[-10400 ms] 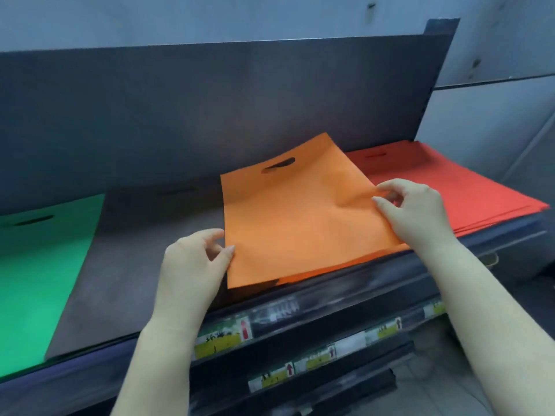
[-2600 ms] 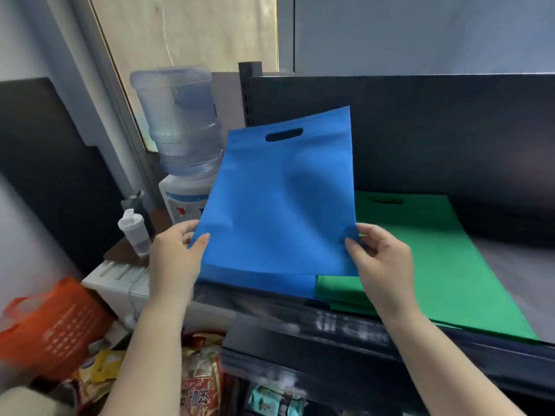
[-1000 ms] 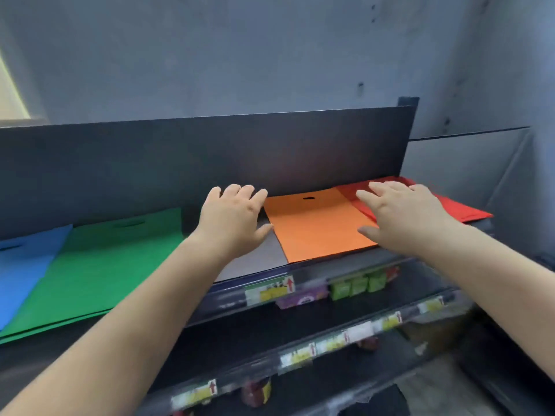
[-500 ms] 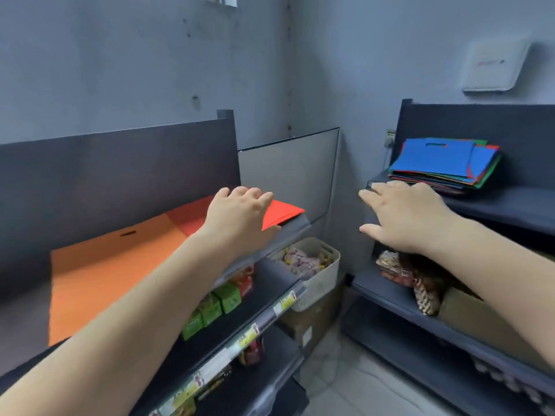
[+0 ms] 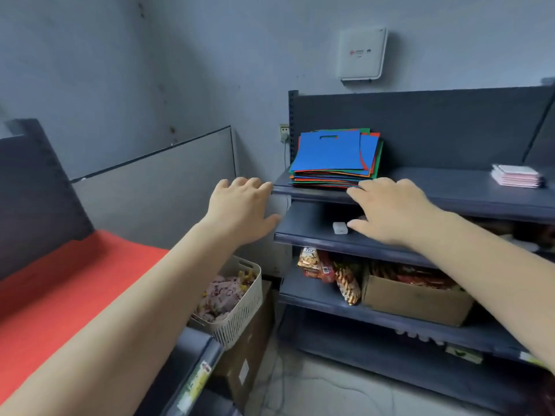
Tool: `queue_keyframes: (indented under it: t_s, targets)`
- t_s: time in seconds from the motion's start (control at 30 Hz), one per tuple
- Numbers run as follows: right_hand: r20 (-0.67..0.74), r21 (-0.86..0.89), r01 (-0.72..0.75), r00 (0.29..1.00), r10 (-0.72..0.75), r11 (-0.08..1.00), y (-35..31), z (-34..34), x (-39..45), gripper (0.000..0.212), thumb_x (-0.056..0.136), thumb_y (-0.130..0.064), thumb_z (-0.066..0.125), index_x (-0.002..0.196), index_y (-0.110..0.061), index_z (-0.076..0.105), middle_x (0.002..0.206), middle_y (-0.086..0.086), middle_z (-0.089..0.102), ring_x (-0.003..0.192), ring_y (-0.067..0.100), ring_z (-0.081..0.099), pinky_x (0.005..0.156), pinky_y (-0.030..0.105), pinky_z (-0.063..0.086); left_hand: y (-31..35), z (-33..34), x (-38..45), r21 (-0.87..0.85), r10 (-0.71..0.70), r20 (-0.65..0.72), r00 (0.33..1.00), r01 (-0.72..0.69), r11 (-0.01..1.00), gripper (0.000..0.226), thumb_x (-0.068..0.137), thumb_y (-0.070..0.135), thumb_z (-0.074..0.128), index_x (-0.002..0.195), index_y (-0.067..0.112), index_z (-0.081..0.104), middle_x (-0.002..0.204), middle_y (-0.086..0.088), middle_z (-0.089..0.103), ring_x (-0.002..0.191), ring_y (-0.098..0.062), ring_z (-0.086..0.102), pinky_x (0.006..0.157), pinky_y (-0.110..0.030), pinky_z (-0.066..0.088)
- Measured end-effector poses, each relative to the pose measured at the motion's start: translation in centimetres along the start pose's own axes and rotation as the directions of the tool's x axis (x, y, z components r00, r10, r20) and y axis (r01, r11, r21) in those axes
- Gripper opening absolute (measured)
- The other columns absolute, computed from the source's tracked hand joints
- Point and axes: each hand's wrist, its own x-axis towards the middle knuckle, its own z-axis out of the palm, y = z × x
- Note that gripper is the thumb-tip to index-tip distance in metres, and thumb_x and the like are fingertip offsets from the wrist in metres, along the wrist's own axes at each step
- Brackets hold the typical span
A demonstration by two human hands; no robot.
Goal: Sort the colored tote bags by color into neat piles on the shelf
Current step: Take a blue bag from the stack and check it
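Both hands, left and right, reach empty and spread toward the mixed bags: light, floppy, probably slippery, best pinched at the near corners.

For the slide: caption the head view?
Both empty hands, left and right, reach toward mixed bag stack on the shelf.

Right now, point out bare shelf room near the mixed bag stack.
Free: the top shelf between the mixed bag stack and the pink pads. The shelf below is bare left of the small white box. Crowded: the snack shelf with its cardboard box.
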Motion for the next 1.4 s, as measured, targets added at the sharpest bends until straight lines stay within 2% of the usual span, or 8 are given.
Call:
queue_keyframes:
  t_s: [0.17,0.43,0.63,0.83,1.1,1.23,1.3,1.4]
  targets:
    - [0.03,0.017,-0.093,0.995,0.092,0.996,2.6,3.4,4.9,0.053,0.095,-0.054,0.039,0.135,-0.02,0.039,0.132,0.001,0.047,0.124,0.024,0.043,0.091,0.039,0.039,0.3,3.2,7.2,-0.04,0.085,-0.008,0.996,-0.085,0.996,0.06,0.091,0.056,0.044,0.141,0.023,0.036,0.145,0.001,0.043,0.133,-0.023,0.038,0.107,-0.04,0.031]
    - [0.044,0.057,-0.134,0.99,0.131,0.989,5.9,9.3,12.9,0.057,0.096,-0.055,0.035,0.14,-0.019,0.035,0.141,0.002,0.04,0.129,0.023,0.037,0.096,0.039,0.037,1.8,10.8,17.1,-0.065,0.126,0.042,0.991,-0.123,0.99,0.06,0.091,0.057,0.041,0.139,0.021,0.038,0.14,0.001,0.046,0.129,-0.023,0.042,0.103,-0.04,0.035]
    - [0.075,0.115,-0.155,0.986,0.147,0.981,9.2,14.9,20.3,0.061,0.096,-0.055,0.034,0.145,-0.019,0.03,0.147,0.002,0.036,0.134,0.023,0.032,0.103,0.041,0.035,3.0,16.4,25.1,-0.104,0.107,0.061,0.992,-0.101,0.989,0.055,0.092,0.056,0.04,0.135,0.022,0.039,0.139,0.002,0.046,0.129,-0.022,0.042,0.1,-0.038,0.035]
    - [0.124,0.18,-0.181,0.979,0.161,0.967,12.8,19.7,27.5,0.059,0.097,-0.054,0.031,0.144,-0.018,0.033,0.142,0.001,0.041,0.13,0.022,0.038,0.102,0.04,0.036,4.0,20.4,33.4,-0.172,0.074,0.098,0.992,-0.056,0.983,0.055,0.095,0.054,0.038,0.139,0.022,0.036,0.139,0.002,0.046,0.129,-0.022,0.041,0.099,-0.036,0.034]
    - [0.202,0.286,-0.336,0.937,0.286,0.898,15.4,23.6,33.5,0.057,0.1,-0.051,0.027,0.141,-0.015,0.039,0.142,0.002,0.044,0.129,0.024,0.04,0.1,0.039,0.037,3.7,25.9,41.0,-0.287,0.098,0.139,0.985,-0.055,0.956,0.054,0.096,0.053,0.036,0.137,0.02,0.04,0.141,0.003,0.045,0.13,-0.02,0.039,0.1,-0.032,0.032]
    - [0.236,0.424,-0.48,0.877,0.419,0.768,16.8,25.1,35.9,0.057,0.099,-0.048,0.034,0.133,-0.005,0.049,0.134,0.009,0.047,0.124,0.027,0.041,0.098,0.038,0.039,3.0,27.4,43.2,-0.402,0.18,0.099,0.979,-0.126,0.907,0.077,0.082,0.074,0.022,0.137,0.025,0.044,0.14,0.01,0.047,0.13,-0.013,0.039,0.097,-0.029,0.038]
    - [0.271,0.529,-0.563,0.821,0.502,0.635,17.4,25.5,36.8,0.058,0.097,-0.047,0.042,0.133,-0.003,0.049,0.135,0.012,0.046,0.123,0.027,0.045,0.096,0.036,0.04,3.0,27.9,43.6,-0.438,0.232,0.063,0.971,-0.182,0.88,0.092,0.069,0.077,0.007,0.138,0.028,0.044,0.143,0.012,0.045,0.133,-0.011,0.037,0.1,-0.027,0.037]
    - [0.308,0.635,-0.635,0.731,0.609,0.44,18.3,26.0,37.9,0.054,0.093,-0.039,0.057,0.124,0.005,0.054,0.124,0.018,0.056,0.112,0.032,0.054,0.089,0.038,0.045,3.4,28.6,44.1,-0.456,0.305,0.033,0.952,-0.257,0.852,0.096,0.067,0.075,0.002,0.143,0.029,0.039,0.15,0.011,0.036,0.139,-0.01,0.031,0.109,-0.023,0.027]
